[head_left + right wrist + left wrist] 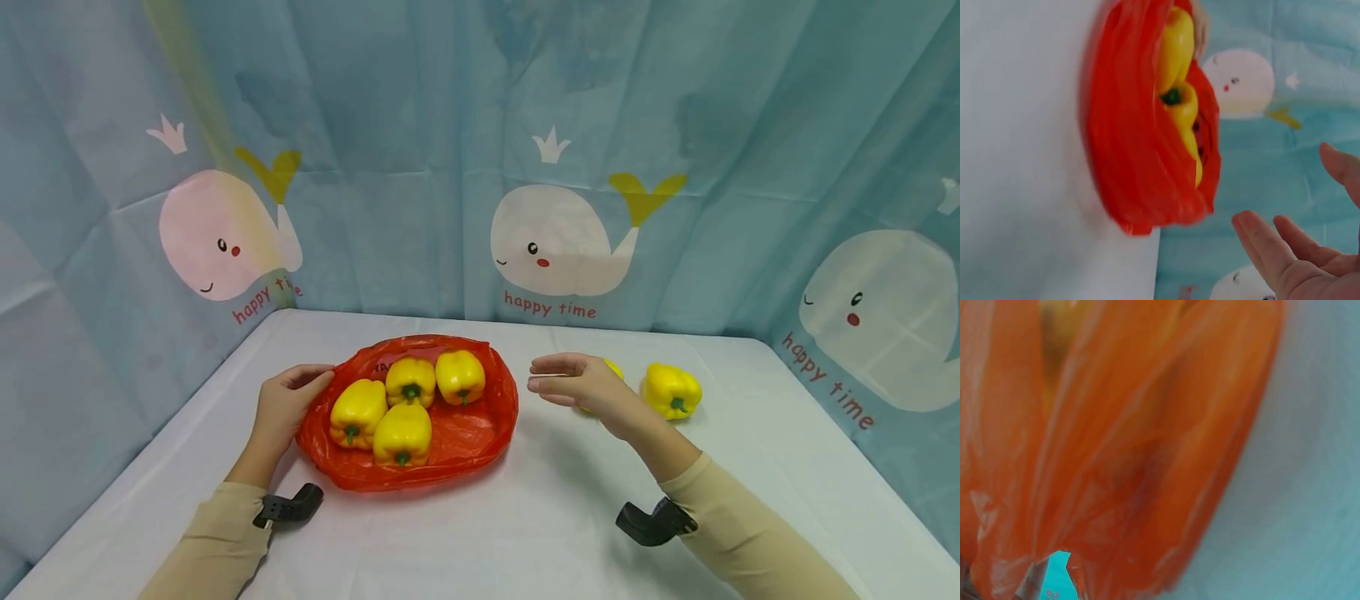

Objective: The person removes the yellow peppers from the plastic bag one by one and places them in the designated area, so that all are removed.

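Observation:
A red plastic bag (468, 433) lies spread open on the white table, with several yellow bell peppers (402, 433) inside. My left hand (281, 410) pinches the bag's left rim between thumb and fingers; the fingertips are partly hidden. To the right of the bag and apart from it, my right hand (588, 390) hovers with fingers extended and nothing in them. Behind that hand a bell pepper (614, 367) is mostly hidden, and another bell pepper (671, 390) lies to its right. Red film (1147, 456) fills much of the left wrist view.
The white tablecloth (465, 550) covers the table. A blue curtain (420, 233) with printed whales hangs along the back and sides. Each wrist carries a black camera mount, one on the left sleeve (225, 533) and one on the right sleeve (742, 533).

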